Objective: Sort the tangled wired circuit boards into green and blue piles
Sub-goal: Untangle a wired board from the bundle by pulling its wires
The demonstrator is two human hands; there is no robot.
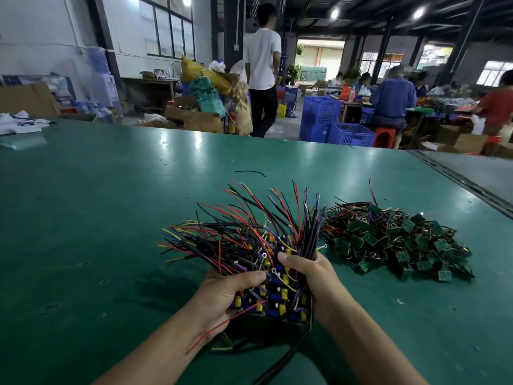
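Workshop hall: green-topped table; white wall with dark-framed windows; round ceiling lamps lit; stacked blue crates; cardboard boxes on the floor.

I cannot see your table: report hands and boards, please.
Left hand, right hand: both hold bundle of blue wired circuit boards. Pile of green wired circuit boards lies right of it. Nothing between.

Both bare forearms reach forward and converge. The left hand and right hand sit side by side, fingers curled round one wired bundle between them.
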